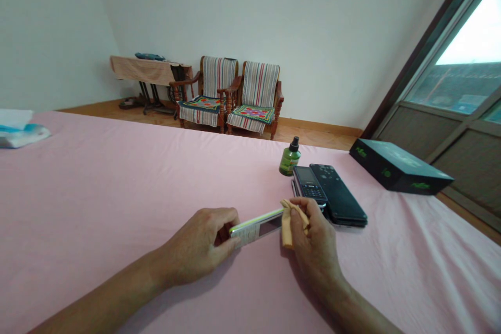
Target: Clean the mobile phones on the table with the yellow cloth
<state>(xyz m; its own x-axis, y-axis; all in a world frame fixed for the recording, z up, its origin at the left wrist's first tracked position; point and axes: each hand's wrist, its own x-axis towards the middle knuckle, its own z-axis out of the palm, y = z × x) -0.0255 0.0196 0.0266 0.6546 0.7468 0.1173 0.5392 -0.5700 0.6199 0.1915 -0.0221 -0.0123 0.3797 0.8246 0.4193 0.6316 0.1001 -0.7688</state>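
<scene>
A white keypad phone with a yellow-green edge [250, 233] is tilted on its side above the pink cloth. Its left end is pinched between the thumb and fingers of my left hand [199, 242]. My right hand [315, 240] is closed on a folded yellow cloth [288, 227], which covers the phone's right end. Just beyond my right hand lies a dark keypad phone [309, 183], seemingly on top of another device. Beside it is a stack of black phones [338, 195], the top one with a floral pattern near its far end.
A green spray bottle [289, 158] with a black top stands behind the phones. Farther right sits a black box [395, 167] with green lettering. A white and blue packet [23, 133] lies at the far left of the pink cloth [136, 177]. Two wooden chairs [256, 91] stand beyond.
</scene>
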